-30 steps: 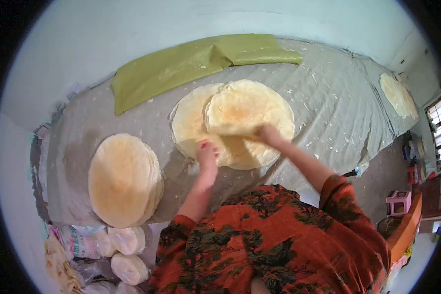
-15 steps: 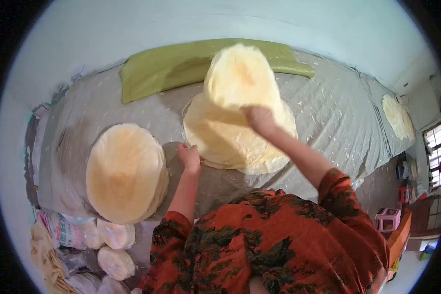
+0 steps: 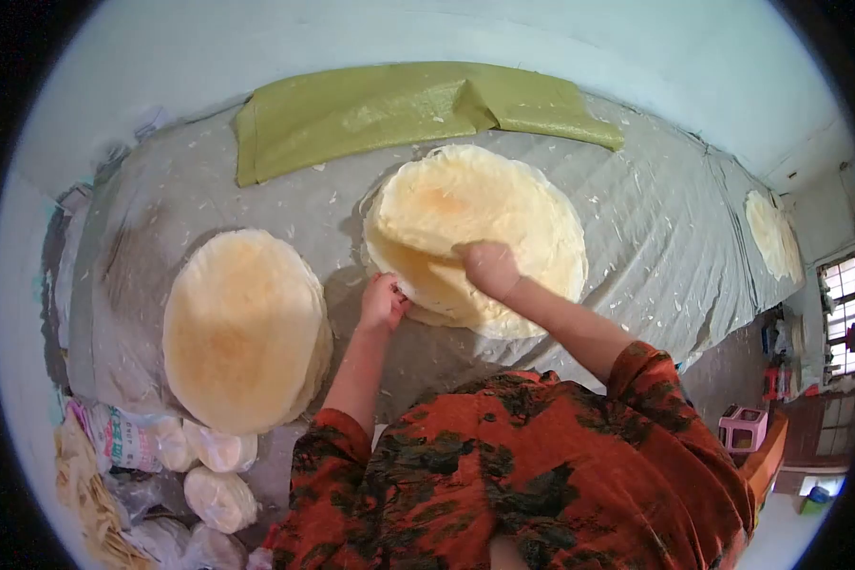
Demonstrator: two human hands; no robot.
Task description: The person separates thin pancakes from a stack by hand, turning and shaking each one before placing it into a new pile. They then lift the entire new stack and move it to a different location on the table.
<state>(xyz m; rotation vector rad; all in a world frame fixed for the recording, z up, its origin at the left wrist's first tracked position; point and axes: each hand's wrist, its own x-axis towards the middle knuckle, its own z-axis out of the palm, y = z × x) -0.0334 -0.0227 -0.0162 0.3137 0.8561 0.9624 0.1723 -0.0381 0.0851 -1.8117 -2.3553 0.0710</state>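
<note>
A stack of large, thin, pale flatbreads [image 3: 532,214] lies on the grey sheet in front of me. My right hand [image 3: 492,270] is closed over the middle of this stack, gripping the near edge of the top flatbread [image 3: 442,201], whose edge is lifted and casts a shadow. At the lower left rim, my left hand [image 3: 384,302] has its fingers pinched together on the edge of the flatbreads; the fingertips are partly hidden. A second stack of flatbreads [image 3: 244,332], browner in the middle, sits to the left of my left hand.
Behind the stack lies a folded olive-green cloth [image 3: 370,119]. The grey sheet [image 3: 636,218] is strewn with small flakes. At far right is another thin flatbread [image 3: 772,233]. Several bagged round packs [image 3: 220,499] stand at lower left. A pink stool [image 3: 743,429] is at right.
The raised flatbread has come down onto the stack and toward me. My right hand has moved slightly down; my left hand has shifted a little right along the rim.
</note>
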